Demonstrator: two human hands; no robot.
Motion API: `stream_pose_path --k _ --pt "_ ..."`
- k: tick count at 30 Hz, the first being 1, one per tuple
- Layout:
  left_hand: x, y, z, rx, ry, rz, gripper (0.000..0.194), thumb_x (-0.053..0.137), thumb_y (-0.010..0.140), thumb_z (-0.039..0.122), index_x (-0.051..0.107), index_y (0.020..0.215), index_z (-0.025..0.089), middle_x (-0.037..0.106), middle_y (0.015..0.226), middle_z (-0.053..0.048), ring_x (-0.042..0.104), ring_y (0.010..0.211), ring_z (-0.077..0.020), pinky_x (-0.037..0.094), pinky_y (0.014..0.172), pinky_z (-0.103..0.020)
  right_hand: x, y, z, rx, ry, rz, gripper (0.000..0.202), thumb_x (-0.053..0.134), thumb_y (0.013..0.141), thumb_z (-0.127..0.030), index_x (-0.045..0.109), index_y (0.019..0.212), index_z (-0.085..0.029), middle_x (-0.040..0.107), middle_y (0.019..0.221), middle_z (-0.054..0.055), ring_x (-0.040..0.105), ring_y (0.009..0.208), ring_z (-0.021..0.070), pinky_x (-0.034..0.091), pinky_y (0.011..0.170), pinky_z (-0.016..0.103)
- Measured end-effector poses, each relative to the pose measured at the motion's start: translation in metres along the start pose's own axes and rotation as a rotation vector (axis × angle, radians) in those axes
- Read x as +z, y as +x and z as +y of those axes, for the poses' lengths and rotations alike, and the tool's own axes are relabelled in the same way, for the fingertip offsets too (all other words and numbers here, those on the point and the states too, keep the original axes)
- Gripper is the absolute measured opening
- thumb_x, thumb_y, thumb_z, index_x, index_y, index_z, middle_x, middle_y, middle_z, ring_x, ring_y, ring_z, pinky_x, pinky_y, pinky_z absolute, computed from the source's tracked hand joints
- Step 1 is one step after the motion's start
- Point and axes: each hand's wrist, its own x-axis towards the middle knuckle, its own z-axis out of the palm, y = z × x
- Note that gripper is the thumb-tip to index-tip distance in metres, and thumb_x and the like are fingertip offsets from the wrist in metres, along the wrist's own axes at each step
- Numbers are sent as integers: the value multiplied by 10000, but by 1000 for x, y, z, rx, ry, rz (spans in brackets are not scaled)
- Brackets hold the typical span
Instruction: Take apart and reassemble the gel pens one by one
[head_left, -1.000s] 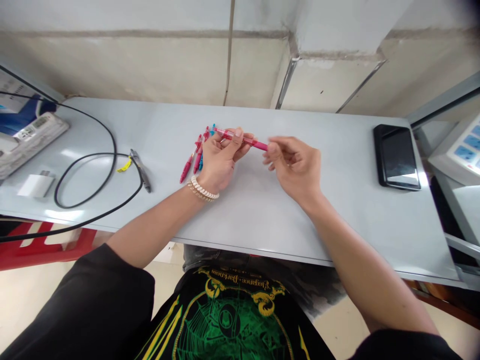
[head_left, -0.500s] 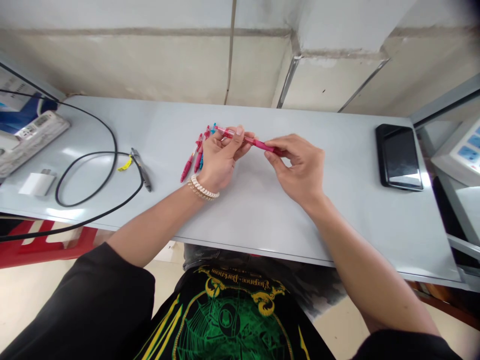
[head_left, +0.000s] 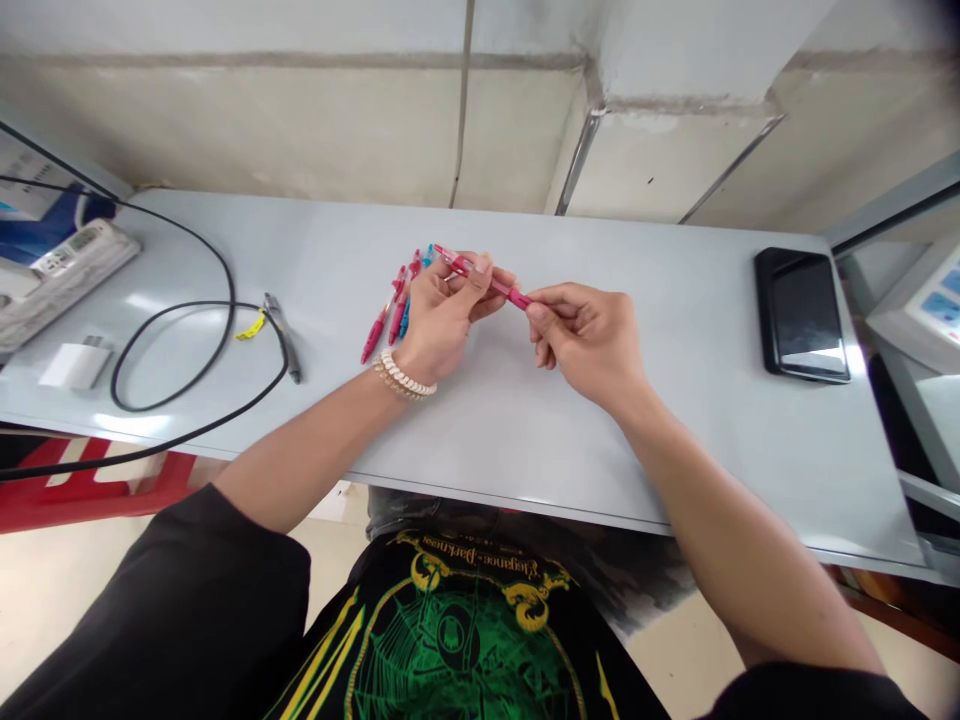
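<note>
A pink pen is held at a slant above the table, its clicker end up and to the left. My left hand is closed on its upper part, thumb pressed along the barrel. The fingers of my right hand pinch the lower right end, hiding the tip. Two more pink pens lie side by side just left of my left hand. A blue pen lies beside them, partly covered by the hand.
On the left of the table lie a looped black cable, a grey pen, a white charger plug and a power strip. A black phone-like device sits at the right. A wall rises behind.
My right hand's grip has shifted left along the pink pen, closer to my left hand, and its fingers are more curled. The pen is tilted slightly more steeply.
</note>
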Motion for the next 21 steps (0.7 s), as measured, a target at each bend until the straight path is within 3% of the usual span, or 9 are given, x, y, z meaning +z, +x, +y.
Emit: stream_pose_path --k 3,5,8,10,16,21 --pt "-1 2 7 -35 -38 -94 289 838 936 437 645 882 229 716 831 4 758 888 -168 622 937 -338 0 2 2 44 51 -102 504 730 914 -693 735 914 -189 691 655 -10 637 525 119 528 483 256" --pt "-1 5 16 -77 -118 -121 406 707 1014 547 602 798 220 572 676 32 641 655 -110 610 765 -279 0 3 5 -15 -12 -86 535 697 923 -719 744 951 -188 752 773 32 696 676 145 543 547 257" --pt "-2 7 34 -144 -186 -60 691 420 1041 775 426 626 223 264 512 43 322 432 -85 411 446 -231 -1 4 7 -69 -91 9 518 703 922 -709 745 955 -193 770 875 55 698 766 157 522 563 259" --pt "-6 9 42 -173 -188 11 719 354 1031 799 333 590 231 146 483 41 207 405 -93 284 380 -250 -2 4 7 -81 -104 41 483 690 952 -673 738 892 -196 748 804 42 664 705 144 506 564 266" --pt "-17 12 48 -152 -156 89 654 369 1040 724 395 621 223 176 518 24 273 422 -106 288 438 -277 -7 3 3 -90 -114 91 437 696 979 -600 730 818 -195 710 699 21 594 603 123 456 537 274" --pt "-25 20 62 -105 119 73 670 358 977 845 431 702 238 182 577 30 309 458 -121 274 472 -276 -7 2 1 -94 -156 95 435 686 988 -594 716 798 -204 709 705 16 607 616 129 466 556 284"
